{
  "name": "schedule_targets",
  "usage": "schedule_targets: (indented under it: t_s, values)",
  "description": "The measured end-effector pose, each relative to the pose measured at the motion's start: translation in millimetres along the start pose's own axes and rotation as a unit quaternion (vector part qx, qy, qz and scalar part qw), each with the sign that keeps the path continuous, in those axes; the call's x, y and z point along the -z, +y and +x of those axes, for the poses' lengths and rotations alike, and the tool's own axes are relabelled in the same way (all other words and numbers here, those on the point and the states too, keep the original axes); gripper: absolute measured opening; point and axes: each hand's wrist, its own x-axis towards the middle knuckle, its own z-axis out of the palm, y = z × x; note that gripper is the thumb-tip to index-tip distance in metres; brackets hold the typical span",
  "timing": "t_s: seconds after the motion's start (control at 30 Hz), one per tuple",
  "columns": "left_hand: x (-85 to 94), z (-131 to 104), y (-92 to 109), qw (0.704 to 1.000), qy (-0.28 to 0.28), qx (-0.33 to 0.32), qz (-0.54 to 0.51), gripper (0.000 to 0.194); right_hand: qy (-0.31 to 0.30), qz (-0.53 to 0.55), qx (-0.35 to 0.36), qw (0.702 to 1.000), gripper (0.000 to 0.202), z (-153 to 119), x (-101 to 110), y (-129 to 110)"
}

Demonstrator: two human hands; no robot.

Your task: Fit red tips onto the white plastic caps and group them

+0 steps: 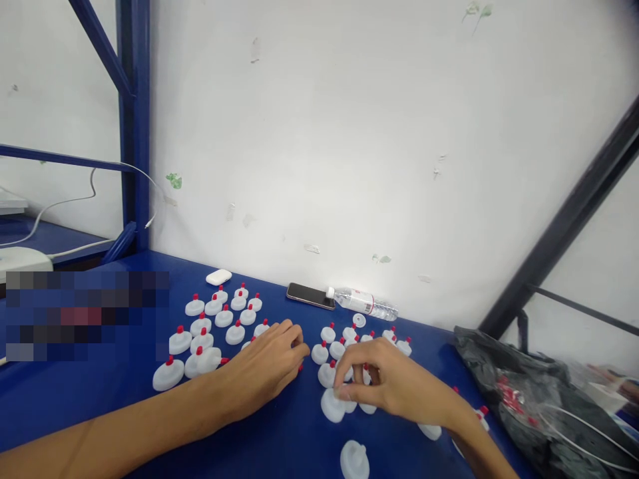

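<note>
Many white round caps with red tips stand in two groups on the blue tabletop [279, 439]. My left hand [277, 356] is low over the right edge of the left group, fingers curled; a red bit shows by its fingertips, and what it holds is hidden. My right hand [374, 372] reaches over the right group, thumb and forefinger pinched at the edge of a white cap [333, 406]. Nearer the front lies a white cap without a red tip [355, 459]. Another white cap [208, 360] lies tilted beside my left forearm.
A black phone [310, 296], a clear bottle [364, 301] and a white case [218, 277] lie along the wall. At the right is a dark plastic bag [519, 379] with red pieces. Blue frame posts [136, 133] rise at the left.
</note>
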Motion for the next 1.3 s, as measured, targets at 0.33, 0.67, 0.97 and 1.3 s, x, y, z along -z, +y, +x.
schedule_targets:
  t_s: [0.33,0.67,0.97,1.3]
  values:
    - [15.1,1,12,0.968,0.165,-0.003,-0.191,0.014,0.048,0.070,0.027,0.996,0.011,8,-21,-2]
    - [22.3,6,15,0.927,0.141,0.055,-0.342,0.010,0.098,0.078,0.016,0.992,0.024,13,-30,3]
    - [30.8,6,18,0.920,0.118,0.065,-0.369,0.012,0.109,0.080,0.013,0.991,0.025,15,-32,6]
    - [24.1,5,16,0.929,0.118,0.035,-0.349,0.012,0.132,0.088,0.025,0.987,0.021,14,-30,5]
